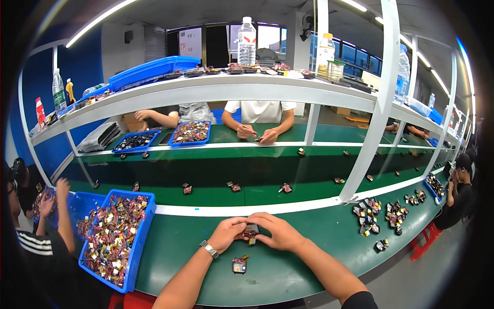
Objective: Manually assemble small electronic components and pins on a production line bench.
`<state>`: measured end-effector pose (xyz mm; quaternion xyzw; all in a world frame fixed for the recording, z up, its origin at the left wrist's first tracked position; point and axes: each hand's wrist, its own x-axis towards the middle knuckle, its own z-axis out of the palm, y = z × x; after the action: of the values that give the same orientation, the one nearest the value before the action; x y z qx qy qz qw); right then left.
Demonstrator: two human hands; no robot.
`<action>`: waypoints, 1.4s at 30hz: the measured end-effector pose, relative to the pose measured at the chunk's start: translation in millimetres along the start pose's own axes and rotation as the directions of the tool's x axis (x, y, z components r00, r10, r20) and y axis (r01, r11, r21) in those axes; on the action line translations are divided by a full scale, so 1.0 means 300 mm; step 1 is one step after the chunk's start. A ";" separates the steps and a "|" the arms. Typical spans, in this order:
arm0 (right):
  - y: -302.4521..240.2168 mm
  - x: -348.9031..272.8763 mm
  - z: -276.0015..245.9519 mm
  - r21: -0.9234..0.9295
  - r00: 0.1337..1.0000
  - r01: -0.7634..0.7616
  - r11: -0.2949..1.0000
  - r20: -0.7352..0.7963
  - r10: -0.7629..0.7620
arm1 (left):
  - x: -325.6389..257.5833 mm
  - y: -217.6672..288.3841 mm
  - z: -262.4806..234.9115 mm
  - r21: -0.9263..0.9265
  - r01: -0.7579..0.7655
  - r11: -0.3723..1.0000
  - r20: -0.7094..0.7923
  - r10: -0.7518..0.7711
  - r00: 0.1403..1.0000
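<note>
My left hand (227,234), with a metal watch on its wrist, and my right hand (279,233) meet over the green bench. Between their fingers is a small black electronic part (251,229) with dark red and yellow pieces hanging below it. Both hands are closed on its edges, and the fingers cover much of it. A similar electronic part (239,265), with a pale square face and a reddish flex strip, lies on the bench just nearer to me. To the left, a blue tray (146,226) is heaped with small red, yellow and white parts.
Groups of black parts (366,215) lie to the right on the green bench (298,278). Beyond a white rail, spaced parts (235,187) sit on a green belt. A white upright post (378,113) and shelf stand ahead. Co-workers sit opposite and at both sides.
</note>
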<state>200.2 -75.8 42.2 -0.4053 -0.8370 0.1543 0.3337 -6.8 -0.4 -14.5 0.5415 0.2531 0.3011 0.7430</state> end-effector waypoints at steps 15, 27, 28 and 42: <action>0.042 0.026 0.043 -0.176 0.988 -0.041 0.984 -0.155 0.014 | -0.006 0.055 0.047 -0.193 -0.039 0.980 -0.082 0.023 0.996; 0.040 -0.010 0.045 -0.097 0.998 -0.030 0.995 -0.065 0.024 | -0.009 0.064 0.026 0.176 0.073 0.982 0.080 -0.088 0.993; 0.037 -0.009 0.046 -0.092 0.997 -0.034 0.995 -0.069 0.028 | -0.011 0.070 0.028 0.199 0.077 0.977 0.086 -0.095 0.992; 0.058 -0.020 0.066 0.006 0.993 -0.057 0.998 -0.106 0.057 | -0.003 0.028 0.020 -0.035 0.088 0.995 0.111 -0.084 0.990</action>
<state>199.4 -69.4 16.0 -0.4360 -0.8060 0.1432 0.3738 -4.7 -3.0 -4.8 0.5310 0.2290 0.2435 0.7786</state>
